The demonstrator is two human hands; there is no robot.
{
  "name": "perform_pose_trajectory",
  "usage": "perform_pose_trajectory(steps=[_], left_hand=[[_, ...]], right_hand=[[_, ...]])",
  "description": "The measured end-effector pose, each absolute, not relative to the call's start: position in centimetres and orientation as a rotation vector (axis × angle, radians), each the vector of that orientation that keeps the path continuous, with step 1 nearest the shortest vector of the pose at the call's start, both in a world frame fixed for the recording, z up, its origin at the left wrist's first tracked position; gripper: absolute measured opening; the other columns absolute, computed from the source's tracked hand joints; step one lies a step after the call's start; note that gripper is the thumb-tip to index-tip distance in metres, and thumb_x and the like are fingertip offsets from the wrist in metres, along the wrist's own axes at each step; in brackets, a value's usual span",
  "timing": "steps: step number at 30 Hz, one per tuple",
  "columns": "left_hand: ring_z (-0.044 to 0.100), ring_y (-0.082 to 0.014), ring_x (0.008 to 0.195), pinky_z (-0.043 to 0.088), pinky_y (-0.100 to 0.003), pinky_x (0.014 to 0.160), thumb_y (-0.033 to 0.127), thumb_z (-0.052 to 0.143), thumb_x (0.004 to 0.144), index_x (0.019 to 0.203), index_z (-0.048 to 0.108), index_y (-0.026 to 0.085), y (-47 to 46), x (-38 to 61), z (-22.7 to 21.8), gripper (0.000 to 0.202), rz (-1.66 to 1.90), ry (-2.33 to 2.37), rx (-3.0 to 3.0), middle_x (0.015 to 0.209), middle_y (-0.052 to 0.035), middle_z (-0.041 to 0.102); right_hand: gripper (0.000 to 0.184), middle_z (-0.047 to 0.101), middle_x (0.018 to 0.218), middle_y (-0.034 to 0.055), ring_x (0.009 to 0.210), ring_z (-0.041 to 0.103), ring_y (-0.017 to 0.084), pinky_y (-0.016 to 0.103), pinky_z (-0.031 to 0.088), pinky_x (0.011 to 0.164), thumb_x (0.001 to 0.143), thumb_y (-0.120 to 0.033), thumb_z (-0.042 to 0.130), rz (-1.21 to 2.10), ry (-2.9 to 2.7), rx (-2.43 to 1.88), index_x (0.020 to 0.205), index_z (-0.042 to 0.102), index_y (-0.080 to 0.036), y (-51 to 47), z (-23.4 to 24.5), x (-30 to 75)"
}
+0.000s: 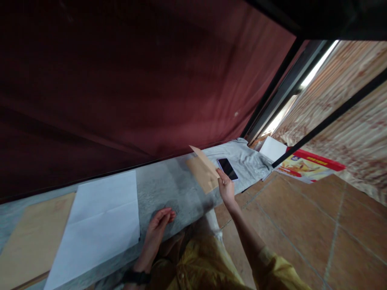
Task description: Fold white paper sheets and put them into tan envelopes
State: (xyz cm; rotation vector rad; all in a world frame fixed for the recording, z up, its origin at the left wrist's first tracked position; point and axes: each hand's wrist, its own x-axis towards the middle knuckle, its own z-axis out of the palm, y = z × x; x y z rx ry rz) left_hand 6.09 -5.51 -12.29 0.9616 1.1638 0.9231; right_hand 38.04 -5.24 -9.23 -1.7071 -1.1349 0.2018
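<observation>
My right hand [226, 187] pinches the near edge of a small brown paper piece [206, 160] and lifts it off a stack of similar brown pieces [201, 176] on the grey stone ledge [163, 189]. My left hand [159, 225] rests flat on the ledge with its fingers stretched out and nothing in it, just right of a large white sheet [102, 219]. A black phone [227, 168] lies on a grey cloth [249, 161] beside my right hand.
A big brown sheet [32, 241] lies at the ledge's left end. A dark red curtain [136, 80] hangs behind the ledge. A white sheet [273, 149] and a red and yellow printed box [305, 166] lie on the tiled floor [302, 225] to the right.
</observation>
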Motion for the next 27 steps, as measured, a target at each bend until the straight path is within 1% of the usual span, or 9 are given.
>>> perform_pose_trajectory(steps=[1,3,7,12,18,23,27], left_hand=[[0.074,-0.0253,0.089,0.06,-0.04,0.091,0.069,0.08,0.062,0.096,0.072,0.02,-5.5,6.1,-12.2,0.061,0.925,1.164,0.965,0.093,-0.0082,0.077],[0.074,-0.025,0.09,0.06,-0.039,0.09,0.069,0.079,0.063,0.096,0.072,0.02,-5.5,6.0,-12.2,0.06,0.927,1.168,0.972,0.094,-0.0082,0.077],[0.073,-0.0242,0.091,0.059,-0.038,0.092,0.069,0.078,0.064,0.099,0.071,0.018,-5.6,5.9,-12.2,0.062,0.912,1.162,0.979,0.097,-0.0087,0.077],[0.073,-0.0246,0.094,0.058,-0.039,0.094,0.066,0.077,0.067,0.102,0.069,0.018,-5.7,5.9,-12.4,0.06,0.919,1.149,0.973,0.098,-0.0086,0.077],[0.073,-0.0244,0.092,0.058,-0.04,0.093,0.063,0.079,0.068,0.101,0.07,0.018,-5.5,5.9,-12.9,0.057,0.948,1.123,0.959,0.096,-0.0081,0.077],[0.073,-0.0229,0.091,0.058,-0.038,0.092,0.063,0.079,0.069,0.101,0.07,0.018,-5.4,5.8,-13.0,0.056,0.946,1.115,0.967,0.096,-0.0083,0.077],[0.073,-0.0232,0.093,0.058,-0.039,0.092,0.062,0.078,0.071,0.103,0.069,0.018,-5.5,5.7,-13.0,0.055,0.935,1.114,0.975,0.097,-0.0081,0.077]], right_hand=[[0.044,0.065,0.136,0.0096,0.127,0.06,0.025,0.044,0.043,0.113,0.093,-0.028,0.044,0.154,-1.219,-1.721,0.129,0.069,-0.019,-5.4,-9.8,38.0],[0.047,0.062,0.141,0.0103,0.132,0.056,0.023,0.044,0.041,0.116,0.095,-0.022,0.039,0.078,-1.344,-1.745,0.133,0.066,-0.018,-5.6,-11.1,38.0],[0.047,0.062,0.14,0.0127,0.137,0.052,0.024,0.046,0.043,0.116,0.096,-0.017,0.037,0.009,-1.498,-1.749,0.135,0.064,-0.015,-6.2,-13.4,38.4],[0.048,0.064,0.137,0.0101,0.138,0.051,0.023,0.046,0.045,0.115,0.096,-0.013,0.037,0.006,-1.665,-1.694,0.137,0.063,-0.019,-6.9,-15.2,38.9],[0.048,0.062,0.14,0.0109,0.135,0.053,0.026,0.046,0.045,0.114,0.094,-0.01,0.041,-0.087,-1.775,-1.789,0.136,0.063,-0.019,-7.4,-15.8,38.6],[0.048,0.06,0.141,0.0129,0.136,0.052,0.026,0.045,0.046,0.113,0.093,-0.01,0.042,-0.18,-1.681,-1.859,0.137,0.062,-0.016,-7.4,-16.1,38.3],[0.049,0.058,0.144,0.0137,0.137,0.051,0.026,0.044,0.045,0.113,0.093,-0.01,0.04,-0.195,-1.638,-1.888,0.137,0.061,-0.015,-7.3,-16.0,38.5]])
